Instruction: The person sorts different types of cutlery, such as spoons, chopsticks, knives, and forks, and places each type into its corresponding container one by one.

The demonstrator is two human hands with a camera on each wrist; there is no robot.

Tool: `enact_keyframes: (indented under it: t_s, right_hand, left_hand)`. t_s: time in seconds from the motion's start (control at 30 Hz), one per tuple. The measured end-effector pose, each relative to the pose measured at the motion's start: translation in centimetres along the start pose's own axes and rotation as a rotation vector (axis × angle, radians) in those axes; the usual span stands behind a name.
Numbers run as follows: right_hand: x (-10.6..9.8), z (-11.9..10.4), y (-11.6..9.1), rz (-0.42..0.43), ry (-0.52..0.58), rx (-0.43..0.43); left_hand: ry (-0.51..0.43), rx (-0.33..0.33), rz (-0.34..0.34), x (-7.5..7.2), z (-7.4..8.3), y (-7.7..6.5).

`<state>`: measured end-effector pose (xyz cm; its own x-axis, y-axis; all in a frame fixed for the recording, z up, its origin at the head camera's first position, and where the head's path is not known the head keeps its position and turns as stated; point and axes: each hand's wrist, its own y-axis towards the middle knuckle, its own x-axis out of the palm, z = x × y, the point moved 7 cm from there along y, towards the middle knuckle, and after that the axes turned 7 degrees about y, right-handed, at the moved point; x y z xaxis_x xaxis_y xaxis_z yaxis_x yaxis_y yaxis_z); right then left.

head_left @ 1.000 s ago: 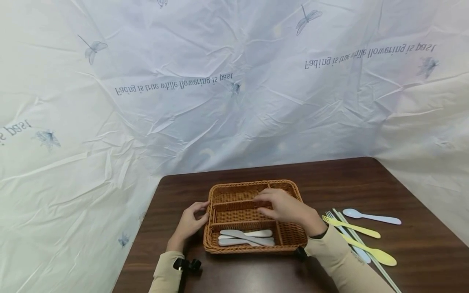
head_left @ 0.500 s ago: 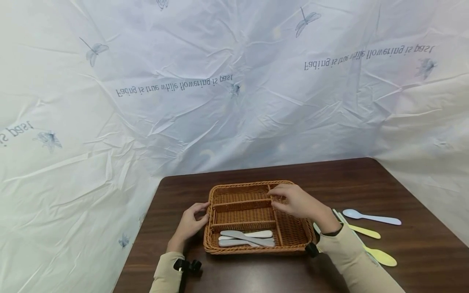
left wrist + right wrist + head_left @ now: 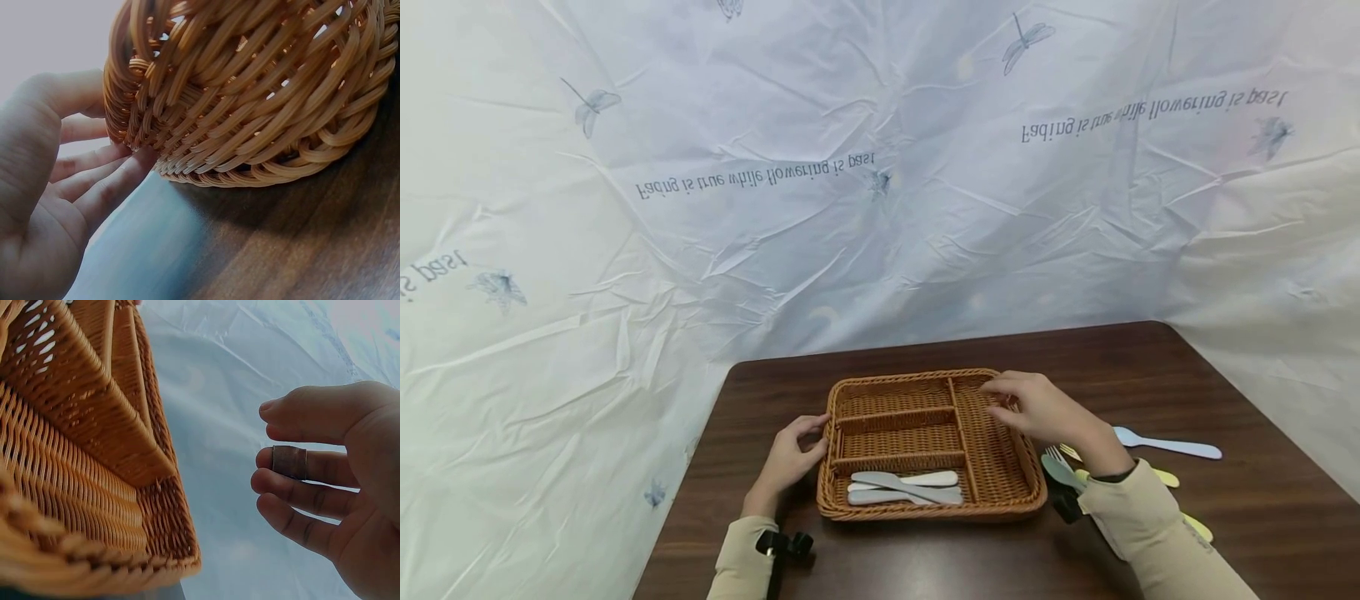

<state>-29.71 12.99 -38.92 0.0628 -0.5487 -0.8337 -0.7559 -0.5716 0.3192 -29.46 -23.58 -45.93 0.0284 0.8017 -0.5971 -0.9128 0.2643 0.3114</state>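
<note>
A brown wicker basket with several compartments sits on the dark wooden table. My left hand touches the basket's left end. In the left wrist view its straight fingers rest against the outside of the weave. My right hand hovers by the basket's right end, fingers loosely bent, thumb apart, nothing between them. The right wrist view shows a brown band round one finger, and a gap between that hand and the basket wall. Several white and grey knives lie in the front compartment.
Right of the basket, partly under my right forearm, lie a greenish spoon, a pale fork and yellow cutlery. A pale blue spoon lies farther right. A pale printed sheet hangs behind the table.
My right hand has moved right, from above the middle compartments to the basket's right end, uncovering the right compartment. The left hand and the knives have stayed in place.
</note>
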Motion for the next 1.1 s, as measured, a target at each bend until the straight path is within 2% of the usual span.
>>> enact_keyframes:
  t_s: [0.27,0.7,1.1]
  right_hand:
    - [-0.7,1.6,-1.3,0.040,-0.011,0.005]
    - [-1.0,4.6,-3.9,0.037,-0.056,0.081]
    - [0.0,8.4,-6.7,-0.054,-0.045,0.222]
  left_hand:
    - [-0.007,0.029,0.003,0.1,-0.1,-0.2]
    - [-0.015,-0.004,-0.004,0.0,-0.3,-0.1]
    - [-0.015,-0.004,-0.001,0.0,-0.2,0.1]
